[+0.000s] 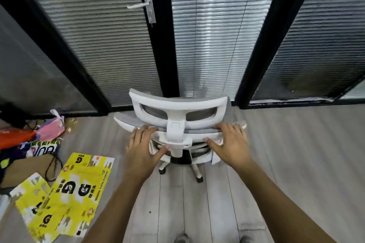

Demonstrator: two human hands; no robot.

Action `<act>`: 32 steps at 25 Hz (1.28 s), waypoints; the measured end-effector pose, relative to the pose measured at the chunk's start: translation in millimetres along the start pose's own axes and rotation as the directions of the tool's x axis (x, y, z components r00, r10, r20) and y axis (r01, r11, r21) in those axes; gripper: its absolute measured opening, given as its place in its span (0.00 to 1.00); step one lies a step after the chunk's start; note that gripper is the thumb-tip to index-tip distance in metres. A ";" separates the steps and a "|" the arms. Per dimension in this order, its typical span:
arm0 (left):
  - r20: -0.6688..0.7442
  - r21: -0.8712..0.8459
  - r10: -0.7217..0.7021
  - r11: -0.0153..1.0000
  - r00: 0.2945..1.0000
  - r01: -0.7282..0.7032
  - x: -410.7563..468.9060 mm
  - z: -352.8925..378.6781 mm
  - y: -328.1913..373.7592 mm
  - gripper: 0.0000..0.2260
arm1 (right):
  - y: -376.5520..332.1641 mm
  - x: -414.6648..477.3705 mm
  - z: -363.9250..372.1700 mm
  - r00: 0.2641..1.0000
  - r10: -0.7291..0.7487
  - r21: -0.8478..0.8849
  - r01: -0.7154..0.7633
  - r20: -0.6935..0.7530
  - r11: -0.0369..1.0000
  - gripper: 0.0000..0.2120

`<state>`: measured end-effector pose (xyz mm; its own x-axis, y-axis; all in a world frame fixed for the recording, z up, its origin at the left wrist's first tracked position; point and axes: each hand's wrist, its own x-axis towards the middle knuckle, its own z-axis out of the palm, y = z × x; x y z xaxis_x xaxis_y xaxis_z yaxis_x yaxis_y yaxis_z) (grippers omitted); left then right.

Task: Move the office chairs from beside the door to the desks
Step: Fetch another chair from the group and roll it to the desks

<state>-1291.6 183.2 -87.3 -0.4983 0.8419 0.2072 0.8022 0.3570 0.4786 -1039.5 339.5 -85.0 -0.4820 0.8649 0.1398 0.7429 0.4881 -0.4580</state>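
The fingers [145, 129] of the left hand [141, 147] lie spread over the top edge of the white office chair [178, 122] backrest, the thumb stretched along the frame below; they rest on the edge more than they clamp it, and whether they grip cannot be told. The right hand [230, 140] mirrors this on the other side of the backrest, fingers laid over the top edge, thumb pressed against the white frame underneath. Both bare forearms reach in from the bottom of the view.

The chair stands on the pale wooden floor [286, 154] with its back to the person, headrest [177, 104] uppermost and castors showing beneath, just in front of the black-framed glass door [158, 45] with its silver handle [138, 5] and slatted blinds behind the glass.

To the left, on the floor, lie flattened yellow printed bags [67, 193] and a heap of coloured bags against the partition.
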 end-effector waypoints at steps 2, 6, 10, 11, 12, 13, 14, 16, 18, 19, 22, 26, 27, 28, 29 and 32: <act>-0.006 -0.089 0.005 0.996 1.000 -0.006 -1.0 -1.5 -4.1 0.29 | -1.9 -12.7 -0.8 1.000 0.018 -0.015 -0.018 -0.007 1.000 0.27; 0.032 -0.129 0.066 0.990 0.997 -0.061 -10.0 -6.8 6.8 0.27 | 5.0 -44.2 -11.3 0.997 0.072 -0.016 -0.072 -0.028 0.997 0.27; 0.101 -0.168 0.111 0.981 0.989 -0.093 -33.7 -1.2 44.1 0.26 | 29.2 -91.2 -32.8 0.990 0.118 -0.035 -0.121 -0.074 0.992 0.25; 0.122 -0.185 0.136 0.976 0.983 -0.112 -42.9 2.6 58.4 0.26 | 39.4 -106.7 -40.8 0.986 0.142 -0.042 -0.146 -0.085 0.988 0.26; 0.137 -0.186 0.166 0.973 0.977 -0.140 -51.6 7.9 71.9 0.26 | 50.1 -122.1 -49.0 0.981 0.169 -0.049 -0.174 -0.092 0.984 0.26; 0.151 -0.183 0.196 0.969 0.969 -0.168 -59.7 14.6 84.5 0.26 | 61.2 -137.8 -57.1 0.975 0.198 -0.049 -0.204 -0.099 0.978 0.26; 0.167 -0.192 0.224 0.963 0.960 -0.192 -68.6 21.3 99.2 0.26 | 73.3 -155.9 -65.4 0.968 0.227 -0.045 -0.233 -0.111 0.971 0.26; 0.193 -0.225 0.283 0.945 0.940 -0.238 -88.0 34.4 133.2 0.26 | 96.3 -196.4 -84.9 0.947 0.285 -0.030 -0.292 -0.150 0.956 0.24; 0.222 -0.249 0.339 0.926 0.914 -0.283 -108.8 46.3 169.6 0.26 | 118.5 -237.8 -103.9 0.923 0.331 -0.029 -0.342 -0.196 0.939 0.24; 0.235 -0.263 0.370 0.914 0.899 -0.308 -120.4 52.7 188.5 0.26 | 130.6 -259.1 -113.3 0.907 0.362 -0.031 -0.377 -0.216 0.926 0.24; 0.264 -0.308 0.464 0.871 0.845 -0.382 -156.3 74.3 244.0 0.26 | 167.8 -324.9 -139.3 0.847 0.459 -0.010 -0.479 -0.269 0.878 0.27; 0.331 -0.350 0.569 0.815 0.752 -0.462 -217.7 111.3 336.8 0.28 | 218.6 -426.2 -179.1 0.731 0.566 0.075 -0.586 -0.381 0.807 0.26; 0.348 -0.362 0.595 0.798 0.725 -0.481 -233.2 120.1 359.6 0.29 | 229.5 -449.7 -188.4 0.693 0.598 0.092 -0.620 -0.403 0.779 0.25; 0.359 -0.376 0.621 0.779 0.697 -0.501 -246.6 129.3 380.9 0.29 | 241.6 -470.8 -195.6 0.662 0.617 0.103 -0.642 -0.426 0.760 0.24; 0.367 -0.393 0.649 0.757 0.666 -0.522 -259.3 140.1 402.0 0.29 | 254.4 -491.3 -202.6 0.635 0.627 0.107 -0.659 -0.452 0.745 0.24; 0.387 -0.454 0.732 0.681 0.561 -0.574 -296.8 173.3 469.2 0.29 | 298.3 -553.4 -220.4 0.543 0.663 0.139 -0.710 -0.516 0.690 0.26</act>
<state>-710.3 171.0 -72.1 0.4348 0.8902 0.1359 0.6832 -0.4243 0.5943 -448.7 32.2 -105.5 0.4699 0.8535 0.2253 0.7908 -0.2937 -0.5371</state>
